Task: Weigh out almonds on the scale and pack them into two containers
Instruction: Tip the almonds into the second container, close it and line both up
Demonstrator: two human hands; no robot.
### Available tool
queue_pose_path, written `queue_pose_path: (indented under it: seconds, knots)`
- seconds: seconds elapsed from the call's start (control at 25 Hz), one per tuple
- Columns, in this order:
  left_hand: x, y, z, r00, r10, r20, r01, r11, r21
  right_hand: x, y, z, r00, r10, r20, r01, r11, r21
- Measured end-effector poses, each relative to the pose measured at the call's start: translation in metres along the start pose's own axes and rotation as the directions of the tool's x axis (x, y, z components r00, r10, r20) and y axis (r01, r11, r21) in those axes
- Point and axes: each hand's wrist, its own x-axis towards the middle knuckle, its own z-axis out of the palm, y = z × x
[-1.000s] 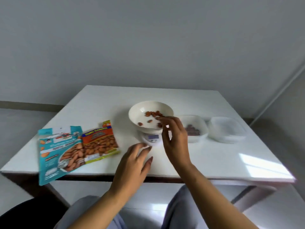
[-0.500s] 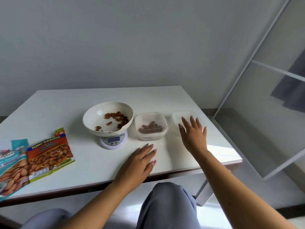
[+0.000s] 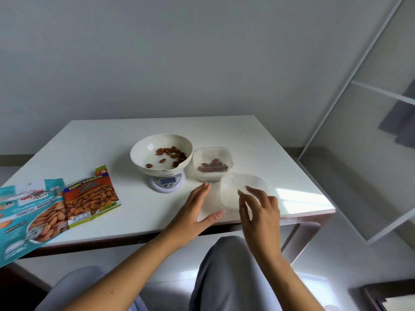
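container (image 3: 241, 189) at table (image 3: 292, 176) front edge | right hand (image 3: 260, 212) touching

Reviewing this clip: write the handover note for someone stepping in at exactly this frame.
Left hand: open, flat on the table, holding nothing.
Right hand: fingers spread at the near edge of the empty clear container; whether it has a grip on it cannot be told.
Bowl sits on the scale with loose almonds in it.
Ribbed container beside the scale already holds almonds.
Two almond packets lie at the left.
Left: fill the empty container.
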Motion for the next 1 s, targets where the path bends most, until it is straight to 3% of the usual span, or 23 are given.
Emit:
queue_pose_path:
  seconds: [0.16,0.24,0.36,0.44,0.52,0.64,0.84,1.0]
  knots:
    - [-0.019,-0.007,-0.023,0.998,0.011,-0.067,-0.006,0.996,0.085,-0.01,-0.039,0.012,0.985,-0.104,0.14,0.066,0.966,0.25]
    - [-0.031,-0.012,-0.041,0.993,-0.009,-0.116,0.025,0.991,0.133,-0.007,-0.051,0.018,0.979,-0.113,0.171,0.032,0.907,0.42]
    - [-0.047,-0.019,-0.062,0.986,-0.049,-0.16,0.085,0.971,0.225,0.005,-0.052,0.025,0.977,0.128,0.17,-0.206,0.77,0.604]
    - [-0.055,-0.022,-0.07,0.982,-0.054,-0.183,0.111,0.942,0.317,0.014,-0.048,0.032,0.92,0.303,0.25,-0.392,0.748,0.536]
    - [-0.057,-0.02,-0.073,0.977,0.02,-0.212,0.082,0.883,0.462,0.021,-0.048,0.039,0.858,0.347,0.38,-0.497,0.748,0.44]
    - [-0.047,-0.009,-0.078,0.987,0.078,-0.143,0.029,0.779,0.627,0.03,-0.055,0.047,0.826,0.278,0.49,-0.501,0.76,0.414]
    - [-0.023,0.003,-0.083,0.994,-0.097,0.043,0.035,0.681,0.731,0.034,-0.06,0.055,0.777,0.205,0.595,-0.501,0.774,0.387]
    - [-0.02,0.001,-0.08,0.995,-0.101,-0.011,0.079,0.697,0.712,0.034,-0.059,0.06,0.759,0.193,0.622,-0.508,0.773,0.379]
